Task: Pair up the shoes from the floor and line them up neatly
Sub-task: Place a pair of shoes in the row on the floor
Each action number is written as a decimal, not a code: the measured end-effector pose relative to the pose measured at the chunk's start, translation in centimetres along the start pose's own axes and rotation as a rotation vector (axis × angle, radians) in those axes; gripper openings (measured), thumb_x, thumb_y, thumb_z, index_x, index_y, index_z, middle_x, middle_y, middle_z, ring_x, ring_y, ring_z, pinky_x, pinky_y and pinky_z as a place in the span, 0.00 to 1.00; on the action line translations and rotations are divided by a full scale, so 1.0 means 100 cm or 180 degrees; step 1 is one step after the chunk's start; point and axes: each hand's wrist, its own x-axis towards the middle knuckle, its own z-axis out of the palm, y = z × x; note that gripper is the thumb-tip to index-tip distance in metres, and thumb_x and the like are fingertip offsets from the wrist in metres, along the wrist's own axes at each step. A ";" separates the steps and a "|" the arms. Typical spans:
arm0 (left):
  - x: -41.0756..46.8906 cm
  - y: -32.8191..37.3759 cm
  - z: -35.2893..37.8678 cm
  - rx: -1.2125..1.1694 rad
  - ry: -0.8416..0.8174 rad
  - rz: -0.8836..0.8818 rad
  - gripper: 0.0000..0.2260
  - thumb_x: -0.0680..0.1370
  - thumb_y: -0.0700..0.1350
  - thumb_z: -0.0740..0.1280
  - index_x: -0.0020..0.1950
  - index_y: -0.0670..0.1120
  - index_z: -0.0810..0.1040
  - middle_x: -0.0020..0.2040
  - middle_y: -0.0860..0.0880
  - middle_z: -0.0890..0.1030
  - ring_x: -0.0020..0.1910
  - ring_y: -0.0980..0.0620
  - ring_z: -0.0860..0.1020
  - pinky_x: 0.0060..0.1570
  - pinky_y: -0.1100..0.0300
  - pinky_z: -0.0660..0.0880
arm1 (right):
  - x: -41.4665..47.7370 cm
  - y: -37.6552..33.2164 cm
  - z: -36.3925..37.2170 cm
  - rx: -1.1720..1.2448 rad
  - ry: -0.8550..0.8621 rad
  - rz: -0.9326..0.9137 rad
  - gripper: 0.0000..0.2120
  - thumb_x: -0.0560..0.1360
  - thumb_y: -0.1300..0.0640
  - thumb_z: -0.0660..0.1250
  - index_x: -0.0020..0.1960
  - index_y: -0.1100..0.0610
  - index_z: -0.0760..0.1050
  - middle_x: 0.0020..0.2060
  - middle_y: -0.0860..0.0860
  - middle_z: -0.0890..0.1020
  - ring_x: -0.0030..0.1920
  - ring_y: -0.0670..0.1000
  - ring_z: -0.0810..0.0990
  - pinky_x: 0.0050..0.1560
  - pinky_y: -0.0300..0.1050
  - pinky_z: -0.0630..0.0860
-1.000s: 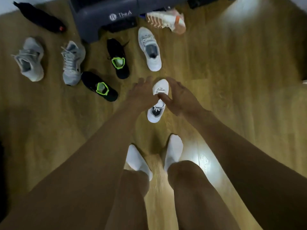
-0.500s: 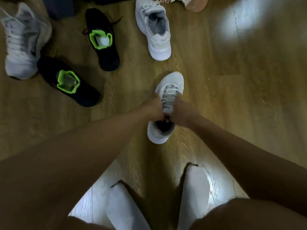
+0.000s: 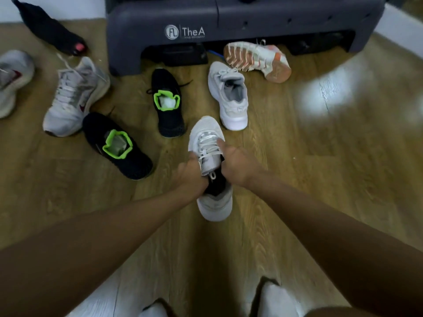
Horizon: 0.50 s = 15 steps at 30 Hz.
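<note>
Between hands (image 3: 215, 170), mesh white sneaker (image 3: 207, 143)

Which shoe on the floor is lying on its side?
The orange-soled shoe by the grey step; its sole faces the camera, while the others sit upright.

Gripped now at the collar from both sides: left hand (image 3: 191, 173) and right hand (image 3: 238, 164) closed on the white shoe (image 3: 209, 170), no longer spread flat over its toe and laces as a second ago. Possibly raised off the floor (image 3: 297, 170) since then; hard to tell. Heel now nearer than the grip, toe beyond it.
</note>
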 end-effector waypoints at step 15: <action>0.079 0.008 -0.007 -0.0253 -0.0174 -0.0477 0.34 0.77 0.45 0.64 0.77 0.43 0.49 0.63 0.37 0.74 0.58 0.37 0.76 0.52 0.48 0.76 | 0.095 0.022 -0.006 0.0177 0.0037 -0.0155 0.28 0.78 0.62 0.58 0.77 0.56 0.56 0.69 0.58 0.71 0.68 0.58 0.70 0.66 0.44 0.66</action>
